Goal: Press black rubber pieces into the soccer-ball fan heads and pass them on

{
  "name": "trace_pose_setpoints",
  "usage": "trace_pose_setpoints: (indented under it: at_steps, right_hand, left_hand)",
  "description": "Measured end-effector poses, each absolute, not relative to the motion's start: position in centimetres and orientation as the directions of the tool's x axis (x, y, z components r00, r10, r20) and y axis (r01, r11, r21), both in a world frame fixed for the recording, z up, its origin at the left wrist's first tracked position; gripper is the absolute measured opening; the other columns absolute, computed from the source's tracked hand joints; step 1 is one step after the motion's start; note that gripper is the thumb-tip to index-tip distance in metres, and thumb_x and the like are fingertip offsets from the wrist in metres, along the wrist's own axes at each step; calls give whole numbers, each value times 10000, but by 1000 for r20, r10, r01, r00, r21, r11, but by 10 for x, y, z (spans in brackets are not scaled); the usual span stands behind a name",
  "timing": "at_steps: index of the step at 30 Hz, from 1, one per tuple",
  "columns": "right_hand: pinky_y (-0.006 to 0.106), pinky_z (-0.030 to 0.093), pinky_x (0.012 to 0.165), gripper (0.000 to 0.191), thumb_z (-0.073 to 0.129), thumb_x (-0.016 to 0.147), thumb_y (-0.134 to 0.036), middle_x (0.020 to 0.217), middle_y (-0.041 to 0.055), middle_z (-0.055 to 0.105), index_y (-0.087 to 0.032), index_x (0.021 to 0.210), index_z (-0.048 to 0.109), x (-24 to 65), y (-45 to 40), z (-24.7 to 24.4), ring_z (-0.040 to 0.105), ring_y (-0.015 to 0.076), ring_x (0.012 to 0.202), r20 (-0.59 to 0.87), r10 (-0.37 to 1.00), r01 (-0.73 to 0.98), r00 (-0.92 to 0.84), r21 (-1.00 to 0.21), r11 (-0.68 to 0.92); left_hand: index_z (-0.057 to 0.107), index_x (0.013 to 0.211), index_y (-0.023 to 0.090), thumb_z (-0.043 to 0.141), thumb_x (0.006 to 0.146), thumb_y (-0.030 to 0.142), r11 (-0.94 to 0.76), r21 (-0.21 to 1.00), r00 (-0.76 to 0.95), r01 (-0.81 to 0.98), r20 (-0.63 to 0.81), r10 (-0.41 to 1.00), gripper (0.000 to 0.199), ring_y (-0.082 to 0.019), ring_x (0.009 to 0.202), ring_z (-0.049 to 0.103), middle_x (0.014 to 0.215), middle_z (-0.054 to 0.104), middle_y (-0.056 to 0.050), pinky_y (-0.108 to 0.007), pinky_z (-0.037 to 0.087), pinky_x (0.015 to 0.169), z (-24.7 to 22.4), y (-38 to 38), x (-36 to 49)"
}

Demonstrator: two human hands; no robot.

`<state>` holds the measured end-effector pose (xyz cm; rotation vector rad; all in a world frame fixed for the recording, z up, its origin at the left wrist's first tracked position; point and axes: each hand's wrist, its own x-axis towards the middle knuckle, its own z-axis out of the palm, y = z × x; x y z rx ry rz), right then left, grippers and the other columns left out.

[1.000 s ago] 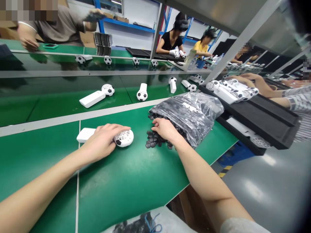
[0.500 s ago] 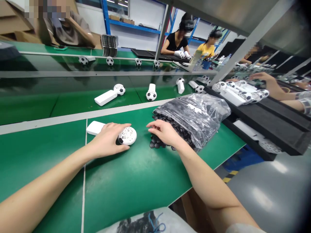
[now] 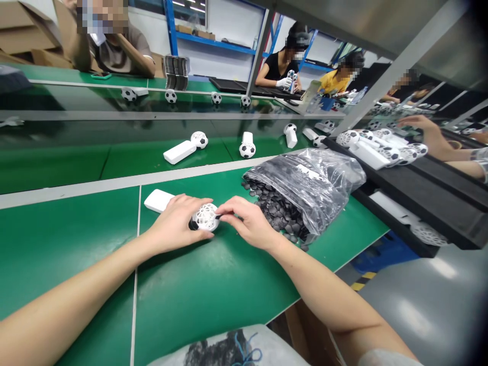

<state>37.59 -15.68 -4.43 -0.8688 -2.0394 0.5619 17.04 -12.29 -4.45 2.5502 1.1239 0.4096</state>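
Observation:
A white handheld device with a football-shaped, openwork head lies on the green worktop; it looks like a small fan. Its plain white handle sticks out to the left behind my left hand. That hand curls over the head, thumb at the near side and fingers at the far side, with one black patch showing at its edge. My right hand pinches a small black piece against the right side of the head. Just beyond this hand, many loose black pieces spill from a clear plastic bag.
Several similar devices, one a football-headed unit, lie on the green strip beyond the pale rail. On the right stands a black tray stacked with more units. Co-workers sit across the line, and another person's hand reaches in at the right.
My right hand has moved left from the loose pieces to the football head, with a black piece in its fingers. More spilled pieces now show. The view has shifted slightly.

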Motion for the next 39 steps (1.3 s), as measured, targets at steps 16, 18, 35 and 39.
trace_pose_setpoints:
  at_steps: [16,18,35,39]
  right_hand:
    - [291,444,710,144,465,904,-132,897,54,537,-196,953,584,379,-161,-44,515,192,822,422,699,601,-578,-360,714]
    - [284,453,732,128,475,903,-139,902,49,525,-201,951,576,382,-157,-44,528,178,823,453,730,566,-512,-460,684]
    - [294,440,804,70,639,816,-129,840,7,535,-197,807,628,370,-160,-48,535,160,842,390,828,336,-403,-778,530]
    - [298,432,841,115,680,777,-113,853,5,516,-184,754,594,365,-157,-55,522,161,883,399,843,317,-361,-798,513]
  left_hand:
    - [453,1240,197,602,679,577,-627,401,646,667,106,756,694,-290,1046,471,1135,572,-93,-457,301,950,-44,-125,173]
    - [452,1241,205,603,675,579,-626,399,647,670,101,756,695,-292,1040,472,1127,575,-90,-458,306,943,-44,-125,173]
    - [472,1219,213,577,669,628,-623,438,648,648,112,753,698,-290,1076,476,1163,577,-80,-471,264,980,-44,-124,173]
    - [489,1204,203,553,694,615,-604,461,636,650,107,765,659,-287,1076,487,1156,584,-84,-488,234,1003,-42,-126,174]
